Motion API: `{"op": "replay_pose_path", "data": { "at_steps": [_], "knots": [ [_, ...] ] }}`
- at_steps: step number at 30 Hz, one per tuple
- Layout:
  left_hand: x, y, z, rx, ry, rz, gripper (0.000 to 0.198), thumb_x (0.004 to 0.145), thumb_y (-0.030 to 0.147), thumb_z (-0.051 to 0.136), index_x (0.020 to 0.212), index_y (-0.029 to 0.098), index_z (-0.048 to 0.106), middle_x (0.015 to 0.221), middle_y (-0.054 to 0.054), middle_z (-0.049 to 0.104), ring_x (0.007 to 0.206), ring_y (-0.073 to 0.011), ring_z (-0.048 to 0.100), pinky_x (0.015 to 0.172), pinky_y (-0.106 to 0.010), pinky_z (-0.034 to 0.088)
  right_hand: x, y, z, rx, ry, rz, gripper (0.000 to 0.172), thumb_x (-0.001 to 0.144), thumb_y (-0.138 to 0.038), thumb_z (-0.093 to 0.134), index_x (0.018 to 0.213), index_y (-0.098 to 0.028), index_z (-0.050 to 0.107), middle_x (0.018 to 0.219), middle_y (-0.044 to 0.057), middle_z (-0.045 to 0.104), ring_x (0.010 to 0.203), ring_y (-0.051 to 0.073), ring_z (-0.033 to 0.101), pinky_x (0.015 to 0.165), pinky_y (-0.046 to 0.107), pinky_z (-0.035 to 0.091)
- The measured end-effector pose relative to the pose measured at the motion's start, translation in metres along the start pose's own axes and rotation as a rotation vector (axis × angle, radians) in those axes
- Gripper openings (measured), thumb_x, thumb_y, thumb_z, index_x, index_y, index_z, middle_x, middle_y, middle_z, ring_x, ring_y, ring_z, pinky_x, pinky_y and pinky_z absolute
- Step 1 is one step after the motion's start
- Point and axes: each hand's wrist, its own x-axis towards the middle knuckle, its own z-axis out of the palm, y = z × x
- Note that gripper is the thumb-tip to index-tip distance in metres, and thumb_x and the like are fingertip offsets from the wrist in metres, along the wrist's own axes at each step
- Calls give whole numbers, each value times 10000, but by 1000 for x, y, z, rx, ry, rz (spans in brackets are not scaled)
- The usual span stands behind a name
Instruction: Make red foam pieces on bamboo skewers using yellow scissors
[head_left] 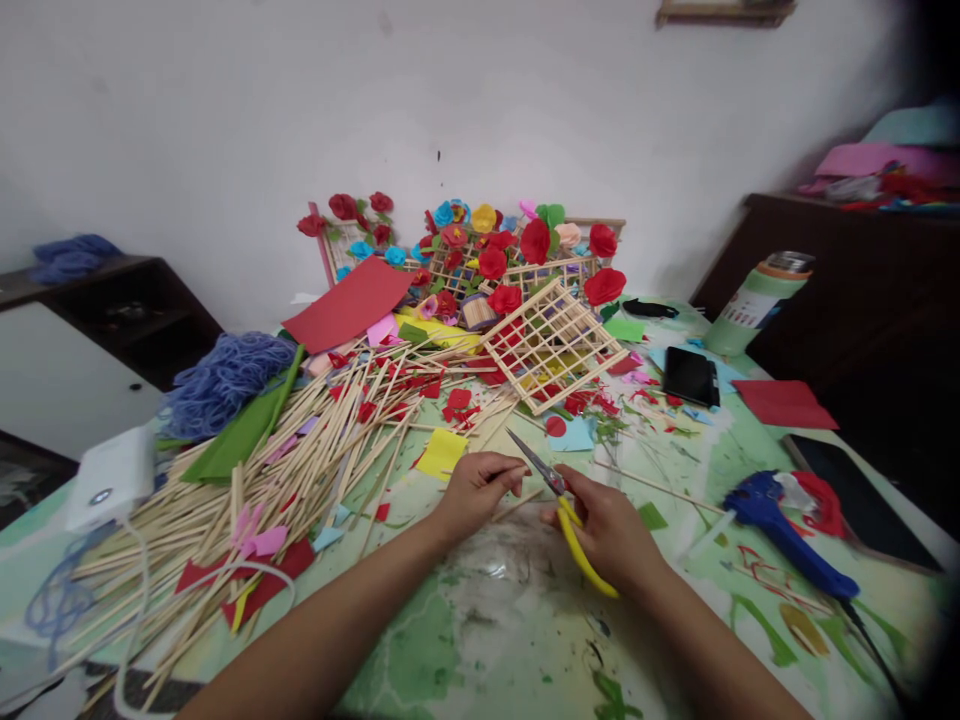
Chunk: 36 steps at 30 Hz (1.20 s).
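Observation:
My right hand (pixel 611 525) is closed around a pair of scissors (pixel 576 545) with yellow handles. Their metal blades point up and to the left, just past the fingertips of the other hand. My left hand (pixel 480 492) is closed in a pinch beside the blades; whatever it holds, if anything, is too small to make out. Behind it lies a square of yellow paper (pixel 442 453). A blue paper piece (pixel 571 434) with a red disc on it is beyond the scissor tips.
Many thin wooden sticks (pixel 330 440) spread across the left, near blue yarn (pixel 232 380). A stick lattice (pixel 555 345) leans before paper flowers (pixel 491 262) at the wall. On the right are a blue glue gun (pixel 787 545), a phone (pixel 691 377), a tablet (pixel 859 500) and a bottle (pixel 757 305).

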Motion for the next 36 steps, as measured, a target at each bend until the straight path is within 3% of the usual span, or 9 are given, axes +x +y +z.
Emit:
{"op": "replay_pose_path", "data": {
  "at_steps": [5,8,11,19,36],
  "knots": [
    [0,2,2,-21,25,-5,274,782,356,532,669,139,655,565,-17,608,550,-101,534,573,-199,415,0,2,-5,-37,57,33,528,769,-362,488,1235,-114,470,725,63,614,574,176,549,549,278,403],
    [0,0,3,-73,66,-49,230,750,335,568,670,133,644,566,-16,601,510,-90,510,507,-188,393,1,2,-9,-86,115,-13,607,740,-370,521,1288,-131,413,842,88,601,745,219,564,655,314,428],
    [0,-4,4,-136,111,-75,142,695,267,609,733,136,647,617,-24,629,529,-100,546,502,-190,409,2,2,-9,-108,89,-49,656,723,-367,539,1322,-162,368,964,108,567,897,250,533,764,354,424],
    [-1,-9,4,-150,137,-57,128,669,198,608,774,146,659,716,-47,679,606,-126,609,563,-213,462,2,1,-3,-45,29,-31,680,729,-360,543,1345,-162,333,1023,119,551,972,258,510,812,370,424],
    [0,-8,3,-168,102,-41,176,715,298,601,776,140,651,693,-43,668,609,-126,598,554,-214,451,1,-2,0,-12,21,-17,630,746,-343,523,1315,-113,383,1044,144,588,952,251,546,793,347,435]
  ]
}}
